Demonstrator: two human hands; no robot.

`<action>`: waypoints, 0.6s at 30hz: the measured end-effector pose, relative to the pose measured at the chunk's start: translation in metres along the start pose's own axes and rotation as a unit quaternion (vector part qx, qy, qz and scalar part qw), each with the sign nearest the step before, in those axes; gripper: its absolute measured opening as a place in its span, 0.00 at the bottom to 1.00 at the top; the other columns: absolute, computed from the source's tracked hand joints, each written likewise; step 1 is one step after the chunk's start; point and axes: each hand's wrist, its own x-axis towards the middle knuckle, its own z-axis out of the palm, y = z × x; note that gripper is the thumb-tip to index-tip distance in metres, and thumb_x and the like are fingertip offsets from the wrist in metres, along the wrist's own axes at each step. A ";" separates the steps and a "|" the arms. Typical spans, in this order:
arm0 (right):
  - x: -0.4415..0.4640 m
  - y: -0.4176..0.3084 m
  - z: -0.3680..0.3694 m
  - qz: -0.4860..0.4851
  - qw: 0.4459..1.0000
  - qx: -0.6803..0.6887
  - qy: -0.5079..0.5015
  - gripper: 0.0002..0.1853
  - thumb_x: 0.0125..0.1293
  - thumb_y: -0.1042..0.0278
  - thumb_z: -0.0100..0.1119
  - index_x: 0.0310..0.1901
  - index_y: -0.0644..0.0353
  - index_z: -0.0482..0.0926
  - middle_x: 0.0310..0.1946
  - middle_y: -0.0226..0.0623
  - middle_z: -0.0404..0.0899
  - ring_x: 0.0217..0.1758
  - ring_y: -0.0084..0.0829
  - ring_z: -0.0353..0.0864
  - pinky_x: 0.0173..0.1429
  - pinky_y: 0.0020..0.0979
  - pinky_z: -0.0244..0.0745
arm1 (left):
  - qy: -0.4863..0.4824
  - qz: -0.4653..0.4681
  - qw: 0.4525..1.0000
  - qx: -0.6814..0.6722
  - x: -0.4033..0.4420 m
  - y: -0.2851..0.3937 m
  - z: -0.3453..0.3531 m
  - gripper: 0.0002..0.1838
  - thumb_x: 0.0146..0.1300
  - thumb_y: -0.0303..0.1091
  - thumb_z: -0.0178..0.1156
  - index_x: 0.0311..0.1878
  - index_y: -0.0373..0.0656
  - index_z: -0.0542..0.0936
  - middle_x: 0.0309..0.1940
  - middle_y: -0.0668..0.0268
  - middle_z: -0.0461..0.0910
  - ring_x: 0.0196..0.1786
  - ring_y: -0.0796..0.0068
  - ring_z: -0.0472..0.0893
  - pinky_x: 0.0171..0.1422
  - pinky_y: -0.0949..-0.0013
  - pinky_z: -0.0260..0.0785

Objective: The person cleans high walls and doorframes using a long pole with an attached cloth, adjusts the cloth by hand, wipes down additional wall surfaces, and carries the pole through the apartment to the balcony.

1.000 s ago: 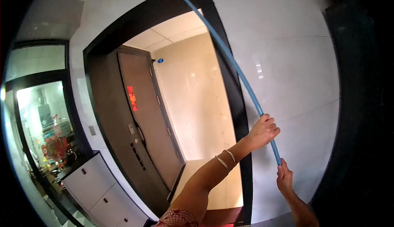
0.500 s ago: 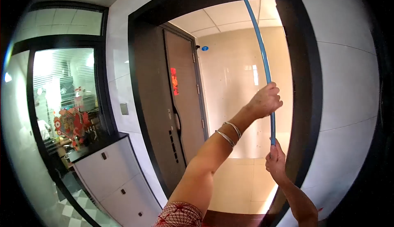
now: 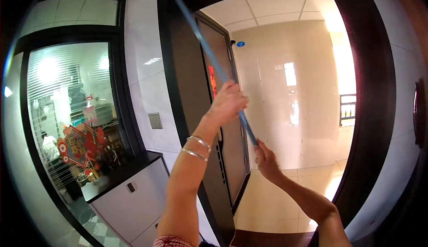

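A long blue pole (image 3: 203, 41) slants across the doorway, its upper end reaching the top edge of the view. Something small and brownish shows at that upper end, too cut off to name. My left hand (image 3: 228, 104), with two silver bangles (image 3: 196, 149) on its forearm, is wrapped round the pole partway down. Lower and to the right, my right hand (image 3: 267, 160) grips the pole's bottom end. Behind the pole stands an open brown door (image 3: 223, 126) with a red decoration (image 3: 212, 81) on it.
A dark door frame (image 3: 372, 91) surrounds the opening, with a tiled corridor floor (image 3: 276, 198) beyond. On the left are a white cabinet (image 3: 129, 211) with a black top, a wall switch (image 3: 155, 120) and a glass door (image 3: 71, 91). Behind the glass, a person (image 3: 50, 146) is partly visible.
The pole's upper end has swung left, so it now leans more steeply over. Both hands have moved left with it, still gripping. The view has turned somewhat to the right.
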 end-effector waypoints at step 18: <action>-0.134 0.003 -0.018 0.095 0.984 -0.136 -0.072 0.14 0.66 0.62 0.46 0.50 0.57 0.70 0.22 0.47 0.74 0.25 0.40 0.77 0.30 0.35 0.69 | -0.004 -0.083 0.989 -0.123 -0.119 0.083 0.001 0.12 0.42 0.24 0.59 0.34 0.45 0.76 0.21 0.71 0.70 0.34 0.71 0.71 0.46 0.66 0.59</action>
